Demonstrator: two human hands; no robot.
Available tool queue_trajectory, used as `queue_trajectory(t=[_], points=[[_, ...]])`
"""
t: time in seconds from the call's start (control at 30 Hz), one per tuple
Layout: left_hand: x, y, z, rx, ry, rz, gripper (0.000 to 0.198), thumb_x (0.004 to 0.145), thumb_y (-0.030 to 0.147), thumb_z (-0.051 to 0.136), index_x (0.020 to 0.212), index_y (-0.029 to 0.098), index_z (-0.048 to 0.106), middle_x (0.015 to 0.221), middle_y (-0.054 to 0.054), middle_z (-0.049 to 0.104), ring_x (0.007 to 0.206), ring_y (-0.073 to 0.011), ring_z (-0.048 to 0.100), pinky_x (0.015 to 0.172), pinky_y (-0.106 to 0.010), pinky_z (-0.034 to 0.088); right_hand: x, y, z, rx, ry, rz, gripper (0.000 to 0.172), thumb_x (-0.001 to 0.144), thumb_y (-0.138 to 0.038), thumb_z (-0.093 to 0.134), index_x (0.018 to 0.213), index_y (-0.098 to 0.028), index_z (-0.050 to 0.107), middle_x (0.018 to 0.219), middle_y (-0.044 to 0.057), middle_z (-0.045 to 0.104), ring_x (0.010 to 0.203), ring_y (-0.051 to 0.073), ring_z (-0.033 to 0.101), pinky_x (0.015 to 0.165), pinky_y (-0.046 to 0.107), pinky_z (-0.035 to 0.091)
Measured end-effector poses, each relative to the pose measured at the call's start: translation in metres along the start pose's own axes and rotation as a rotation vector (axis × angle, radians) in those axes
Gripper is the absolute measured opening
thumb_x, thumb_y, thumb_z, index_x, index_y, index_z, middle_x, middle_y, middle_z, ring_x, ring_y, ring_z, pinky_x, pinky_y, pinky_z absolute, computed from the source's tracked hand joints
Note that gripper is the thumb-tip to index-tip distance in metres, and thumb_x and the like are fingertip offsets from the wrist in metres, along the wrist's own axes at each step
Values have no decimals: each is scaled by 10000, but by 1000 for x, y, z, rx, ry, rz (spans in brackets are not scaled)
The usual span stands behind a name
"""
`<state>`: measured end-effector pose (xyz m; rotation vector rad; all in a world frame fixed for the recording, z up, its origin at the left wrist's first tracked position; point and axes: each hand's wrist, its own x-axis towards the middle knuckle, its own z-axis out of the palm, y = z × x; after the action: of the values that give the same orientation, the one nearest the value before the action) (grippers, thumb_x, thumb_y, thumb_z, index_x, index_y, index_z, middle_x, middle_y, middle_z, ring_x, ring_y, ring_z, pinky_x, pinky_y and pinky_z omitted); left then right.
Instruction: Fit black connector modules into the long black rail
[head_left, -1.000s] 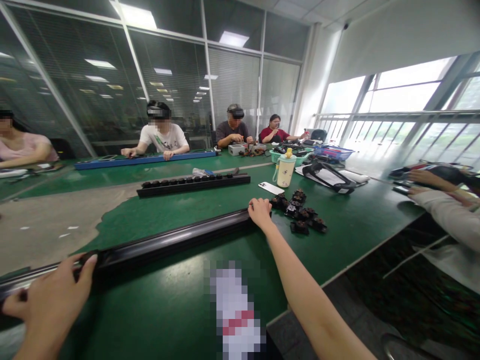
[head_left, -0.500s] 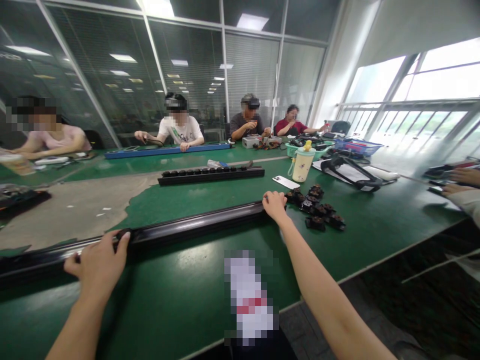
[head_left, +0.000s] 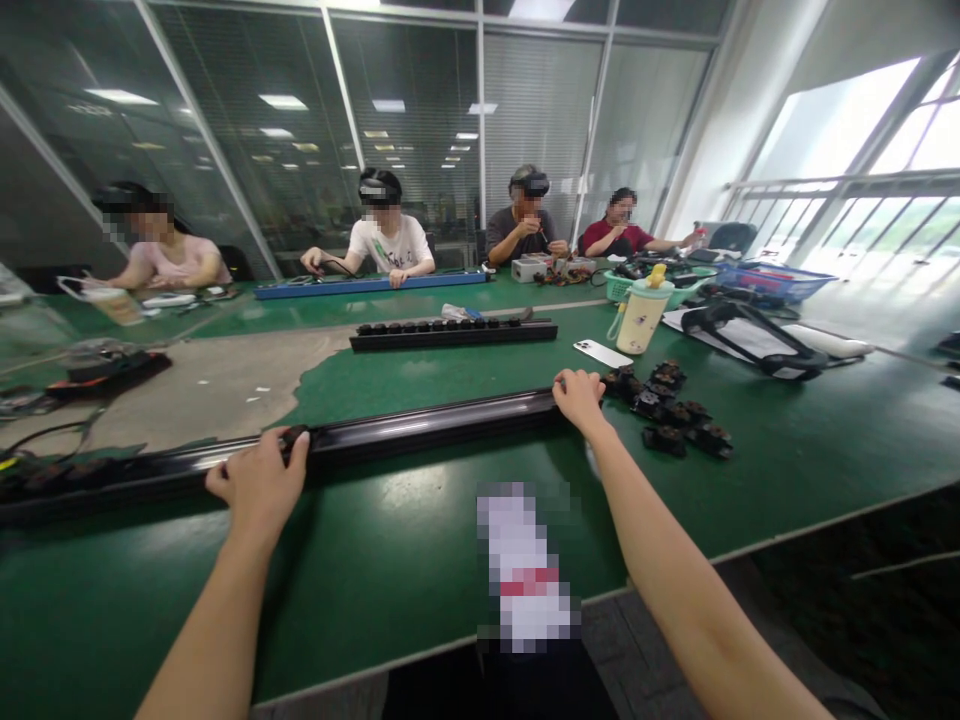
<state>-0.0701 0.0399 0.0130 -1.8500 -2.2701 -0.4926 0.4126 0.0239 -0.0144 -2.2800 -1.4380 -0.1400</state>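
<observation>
Across the green-matted bench (head_left: pixel 390 570) lies a long black metal rail (head_left: pixel 435 425). The left hand (head_left: pixel 259 487) curls its fingers over the rail's middle. The right hand (head_left: pixel 579 398) grips its right end, just beside a heap of small black plastic modules (head_left: pixel 675 412).

The long black rail (head_left: pixel 427 425) is a narrow, glossy channel lying flat on the green bench (head_left: pixel 390 570), stretched lengthwise near the bench's front edge, slanting slightly away toward its right end.

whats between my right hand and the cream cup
A white phone lies between the cup and the right hand on the black rail, in the head view.
</observation>
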Motion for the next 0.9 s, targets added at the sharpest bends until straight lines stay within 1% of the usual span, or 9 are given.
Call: queue_trajectory(t=[0.1,0.2,0.3,0.5,0.7,0.9], points=[[-3,2,-1,-2,8,4,573,923,570,365,1299,188,567,1119,-195,669,1167,-378,525,999,-509,285,0,2,2,6,4,-15,326,944,-290,429,1117,-190,687,1134,163,621,1086,320,449,871,400,320],[-5,2,-1,-18,19,16,593,930,571,345,1277,155,585,1122,-216,666,1163,-385,528,1004,-516,284,-1,3,2,0,5,-11,330,940,-293,429,1119,-192,687,1137,165,618,1078,326,446,858,403,319],[-5,1,0,-22,40,3,594,927,574,351,1212,132,628,1107,-222,673,1152,-383,538,1013,-509,289,-1,4,2,-2,6,-15,336,940,-294,424,1122,-190,686,1149,167,614,1081,332,446,855,404,317],[-5,1,2,-76,67,28,546,928,577,377,1174,176,654,1070,-187,696,1149,-360,548,1033,-495,272,-1,5,2,-1,0,-8,336,935,-297,432,1124,-193,689,1152,166,617,1089,339,444,850,406,319],[-6,1,1,-94,56,29,504,942,544,375,1169,184,645,1107,-188,697,1166,-358,537,1027,-501,266,0,5,3,2,3,-4,341,932,-291,431,1126,-188,691,1160,165,617,1099,345,440,861,411,315],[-8,2,-1,-88,58,33,515,946,547,360,1172,179,641,1105,-181,697,1164,-345,546,1034,-493,266,-2,4,0,10,-8,-3,349,930,-288,426,1126,-181,694,1146,178,614,1084,343,431,846,410,315]])
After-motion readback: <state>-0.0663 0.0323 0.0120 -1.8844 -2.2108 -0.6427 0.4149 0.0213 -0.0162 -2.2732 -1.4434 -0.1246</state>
